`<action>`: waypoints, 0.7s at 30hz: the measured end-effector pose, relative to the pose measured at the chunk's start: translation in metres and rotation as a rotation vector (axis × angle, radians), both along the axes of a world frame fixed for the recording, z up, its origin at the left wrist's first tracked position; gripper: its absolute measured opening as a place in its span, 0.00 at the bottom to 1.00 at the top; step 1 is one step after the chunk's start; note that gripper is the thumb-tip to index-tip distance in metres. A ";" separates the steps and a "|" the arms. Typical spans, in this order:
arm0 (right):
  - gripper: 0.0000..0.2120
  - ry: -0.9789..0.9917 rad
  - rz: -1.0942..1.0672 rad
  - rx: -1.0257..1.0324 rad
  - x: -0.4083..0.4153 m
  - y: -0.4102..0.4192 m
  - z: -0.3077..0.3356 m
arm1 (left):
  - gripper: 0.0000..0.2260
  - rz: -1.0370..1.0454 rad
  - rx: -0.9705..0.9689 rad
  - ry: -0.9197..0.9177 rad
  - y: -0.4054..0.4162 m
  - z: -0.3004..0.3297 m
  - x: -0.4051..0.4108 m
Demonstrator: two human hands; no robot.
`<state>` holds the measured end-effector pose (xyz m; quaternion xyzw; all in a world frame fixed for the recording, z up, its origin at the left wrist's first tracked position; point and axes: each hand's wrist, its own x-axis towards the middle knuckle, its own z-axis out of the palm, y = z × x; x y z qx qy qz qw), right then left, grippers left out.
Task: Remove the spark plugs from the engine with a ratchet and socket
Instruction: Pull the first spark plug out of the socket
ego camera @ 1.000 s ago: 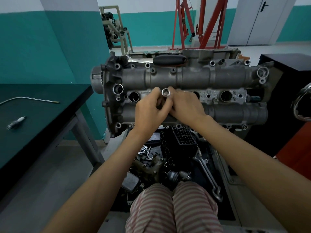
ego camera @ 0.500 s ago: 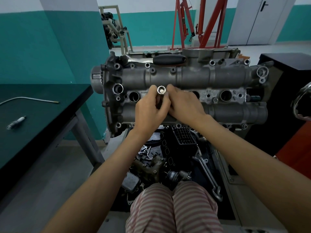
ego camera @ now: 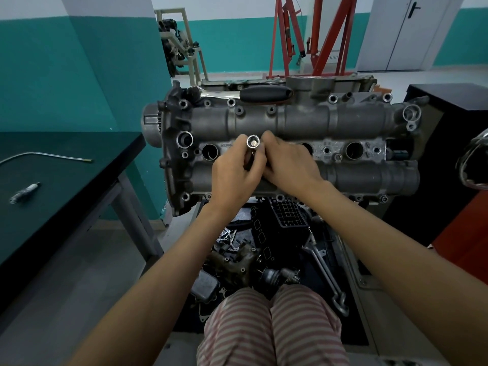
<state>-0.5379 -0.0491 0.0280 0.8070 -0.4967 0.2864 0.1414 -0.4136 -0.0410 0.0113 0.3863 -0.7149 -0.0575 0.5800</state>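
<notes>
Both hands meet over the middle of the engine (ego camera: 303, 122): the left hand (ego camera: 232, 178) curls round a shiny steel socket (ego camera: 253, 141), its open end facing up, while the right hand (ego camera: 287, 165) pinches it from the other side. A ratchet (ego camera: 264, 93) lies along the engine's far edge. One spark plug (ego camera: 25, 192) already rests on the table (ego camera: 79, 175) left of the engine; several plug holes gape open, so the job appears partly done.
</notes>
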 end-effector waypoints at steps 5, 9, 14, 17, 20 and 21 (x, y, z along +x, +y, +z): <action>0.13 0.008 -0.025 -0.032 -0.001 0.001 0.000 | 0.19 -0.010 -0.049 0.031 -0.005 0.000 0.000; 0.14 0.070 -0.022 -0.023 -0.002 -0.001 -0.001 | 0.16 0.007 -0.020 -0.012 -0.004 -0.002 0.001; 0.15 0.022 -0.007 -0.018 0.000 -0.001 -0.001 | 0.11 -0.046 0.003 0.026 -0.002 -0.004 0.001; 0.16 0.012 -0.029 -0.021 0.000 0.000 -0.001 | 0.13 0.002 -0.036 0.005 -0.002 -0.003 0.001; 0.18 0.042 -0.057 -0.026 -0.001 0.000 0.000 | 0.17 0.005 -0.058 0.011 -0.005 -0.002 0.000; 0.18 0.046 -0.060 -0.027 -0.001 0.000 0.000 | 0.18 0.000 -0.064 0.011 -0.005 -0.002 0.000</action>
